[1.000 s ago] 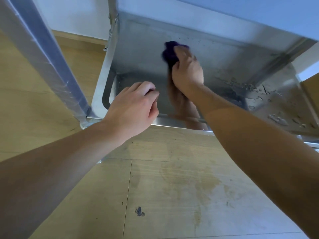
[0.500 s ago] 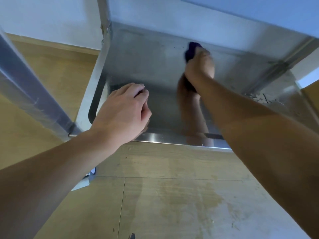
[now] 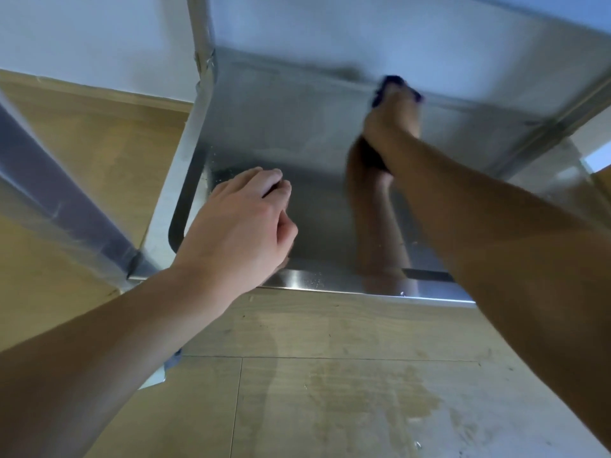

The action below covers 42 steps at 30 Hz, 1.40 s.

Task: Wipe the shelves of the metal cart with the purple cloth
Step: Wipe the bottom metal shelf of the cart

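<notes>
The metal cart's lower shelf is a shiny steel tray seen from above, under the edge of the shelf above it. My right hand reaches to the shelf's far edge and grips the purple cloth, which shows only as a dark bunch past my fingers. The hand and cloth are blurred. The steel mirrors my right arm. My left hand rests at the shelf's near rim, left of the middle, fingers loosely curled and holding nothing.
A cart upright rises at the shelf's far left corner and a foil-wrapped leg slants at the left. Below lies wooden floor with a pale stain. A white wall stands behind.
My right hand has swept the cloth rightward and farther back across the shelf, from left of middle to the far edge. My left hand has stayed at the near rim.
</notes>
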Available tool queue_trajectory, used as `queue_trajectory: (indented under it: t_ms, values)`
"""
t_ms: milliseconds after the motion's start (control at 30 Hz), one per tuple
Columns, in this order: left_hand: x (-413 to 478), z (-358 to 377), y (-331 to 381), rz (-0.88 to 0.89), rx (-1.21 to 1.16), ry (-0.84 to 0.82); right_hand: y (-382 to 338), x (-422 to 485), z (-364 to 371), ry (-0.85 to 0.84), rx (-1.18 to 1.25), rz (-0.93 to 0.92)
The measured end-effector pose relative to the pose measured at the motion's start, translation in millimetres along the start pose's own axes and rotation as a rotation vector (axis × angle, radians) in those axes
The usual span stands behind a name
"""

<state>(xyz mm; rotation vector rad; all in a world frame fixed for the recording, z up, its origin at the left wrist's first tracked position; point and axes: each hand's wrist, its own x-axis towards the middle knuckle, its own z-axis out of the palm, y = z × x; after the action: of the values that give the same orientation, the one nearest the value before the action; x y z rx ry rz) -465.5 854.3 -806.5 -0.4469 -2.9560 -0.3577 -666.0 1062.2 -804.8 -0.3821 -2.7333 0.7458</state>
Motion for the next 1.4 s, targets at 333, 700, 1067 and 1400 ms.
queue_trajectory:
  t_ms: [333,700,1067,1400]
  values:
    - [-3,-3,3,-0.008,-0.003,-0.05,-31,-5,14,0.016,-0.08,0.13]
    - [-4,-2,3,-0.01,-0.017,-0.04,-93,-34,43,-0.243,0.115,-0.358]
    - [-4,-3,5,-0.001,-0.027,-0.027,-106,-60,35,-0.433,0.09,-0.581]
    - [-8,-8,5,-0.002,-0.058,0.004,-31,-127,-34,-0.263,-0.163,-0.614]
